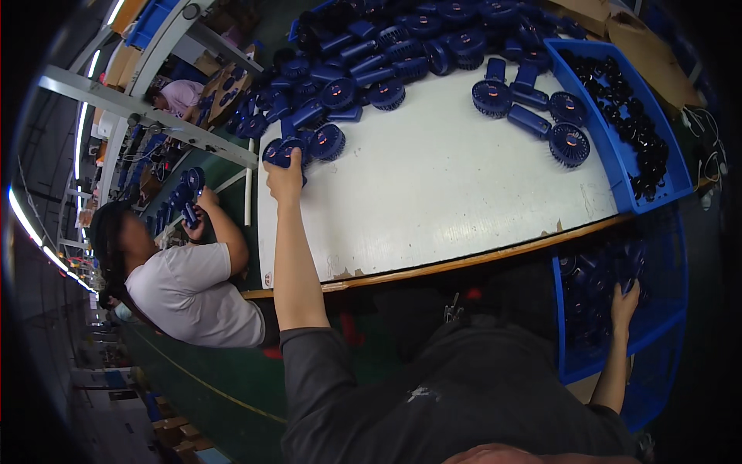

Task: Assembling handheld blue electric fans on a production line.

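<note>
At the left edge of the white table [433, 201], my left hand [286, 179] is closed around a dark blue handheld fan [278, 152]. Another blue handheld fan [327, 142] lies just right of that hand. Down on the right, my right hand [624, 304] reaches into a blue crate [559, 309] below table height. Its fingers are curled round what looks like a dark blue handheld fan [634, 259] there, among several others. Shadow hides part of that grip.
Many blue fans [402, 54] are heaped along the table's far side. Several more [569, 145] lie at the right, beside a blue bin [627, 197] of small black parts. A co-worker [193, 286] sits at the left, holding fans. A metal frame [154, 104] stands far left.
</note>
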`<state>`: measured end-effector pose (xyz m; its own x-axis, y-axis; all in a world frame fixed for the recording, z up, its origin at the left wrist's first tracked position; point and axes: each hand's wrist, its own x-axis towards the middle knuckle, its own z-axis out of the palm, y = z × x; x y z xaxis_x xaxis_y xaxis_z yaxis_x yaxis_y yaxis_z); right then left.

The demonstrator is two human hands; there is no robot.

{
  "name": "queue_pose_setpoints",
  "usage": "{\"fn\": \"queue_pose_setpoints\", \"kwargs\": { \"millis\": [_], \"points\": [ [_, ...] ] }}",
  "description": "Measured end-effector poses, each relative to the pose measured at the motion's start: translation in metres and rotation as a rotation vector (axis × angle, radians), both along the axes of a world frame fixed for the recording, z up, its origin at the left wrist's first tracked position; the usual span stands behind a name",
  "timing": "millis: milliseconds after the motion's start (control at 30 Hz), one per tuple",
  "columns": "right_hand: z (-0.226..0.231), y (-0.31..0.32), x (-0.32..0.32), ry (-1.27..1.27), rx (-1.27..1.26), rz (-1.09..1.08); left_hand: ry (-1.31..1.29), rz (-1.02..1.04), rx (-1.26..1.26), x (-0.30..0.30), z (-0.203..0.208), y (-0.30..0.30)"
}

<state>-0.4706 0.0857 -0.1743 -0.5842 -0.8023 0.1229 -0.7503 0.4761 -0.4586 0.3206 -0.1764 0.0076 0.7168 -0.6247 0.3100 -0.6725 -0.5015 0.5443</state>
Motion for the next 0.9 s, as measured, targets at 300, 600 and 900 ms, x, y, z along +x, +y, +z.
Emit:
{"fn": "queue_pose_setpoints", "kwargs": {
  "millis": [300, 600, 900],
  "points": [
    [0.077, -0.020, 0.070, -0.428, 0.033, 0.260, 0.099, -0.159, -0.636, -0.030, 0.025, 0.053],
    [0.212, -0.110, 0.283, -0.669, -0.154, 1.223, 0.882, -0.867, -0.379, -0.221, 0.060, 0.169],
    [0.230, -0.102, 0.313, -0.865, -0.062, 1.616, 2.138, -0.847, -0.115, -0.280, -0.006, 0.171]
  ]
}}
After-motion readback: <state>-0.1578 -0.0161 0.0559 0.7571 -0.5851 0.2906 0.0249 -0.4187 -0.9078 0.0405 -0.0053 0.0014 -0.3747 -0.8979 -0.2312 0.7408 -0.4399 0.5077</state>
